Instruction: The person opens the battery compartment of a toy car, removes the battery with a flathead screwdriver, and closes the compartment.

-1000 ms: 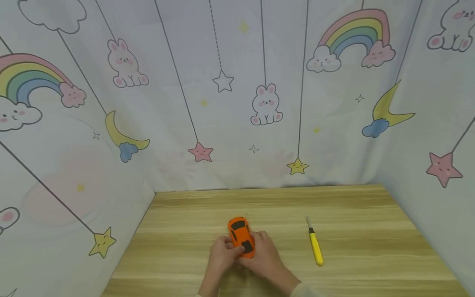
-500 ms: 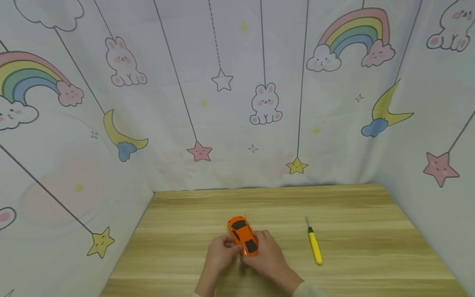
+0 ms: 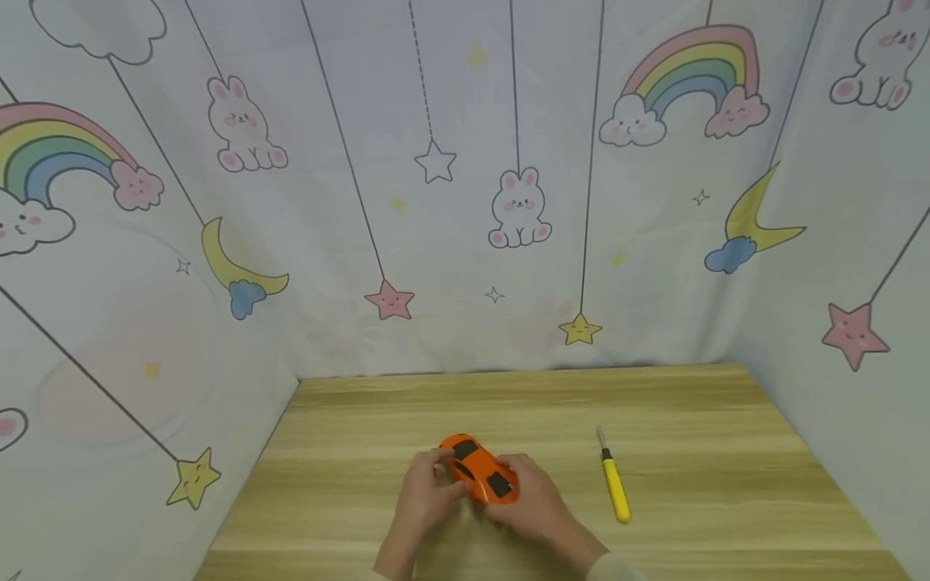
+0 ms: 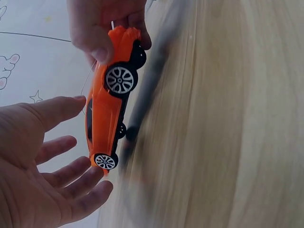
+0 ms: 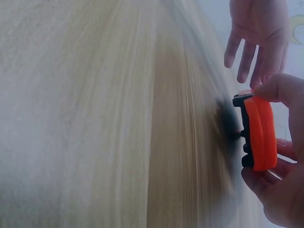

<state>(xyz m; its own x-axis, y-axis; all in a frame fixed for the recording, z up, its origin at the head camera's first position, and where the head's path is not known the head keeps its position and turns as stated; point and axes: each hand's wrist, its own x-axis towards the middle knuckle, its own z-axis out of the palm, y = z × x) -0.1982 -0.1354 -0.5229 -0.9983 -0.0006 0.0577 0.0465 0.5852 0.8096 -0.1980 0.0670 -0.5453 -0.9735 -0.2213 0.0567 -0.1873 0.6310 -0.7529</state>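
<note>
An orange toy car (image 3: pixel 478 468) with dark windows is held up between the two hands, tilted in the head view. My right hand (image 3: pixel 536 502) grips its rear end, with the thumb on one side and fingers on the other, as the right wrist view shows. Loosely spread fingers of my left hand (image 4: pixel 33 156) lie along the car's other end; the thumb tip is by its side and the fingertips are at its front wheel. Silver-spoked black wheels (image 4: pixel 120 80) show on the car's side in the left wrist view. A yellow-handled screwdriver (image 3: pixel 616 488) lies right of the hands.
The wood-grain table (image 3: pixel 363 420) spreads under both hands. White cloth walls (image 3: pixel 465 242) printed with rabbits, stars and rainbows close it in at the back and both sides. A blurred shadow falls on the tabletop below the car.
The car has turned, its far end swinging left and its near end right. My left fingers have come up along its far end. The screwdriver lies where it was.
</note>
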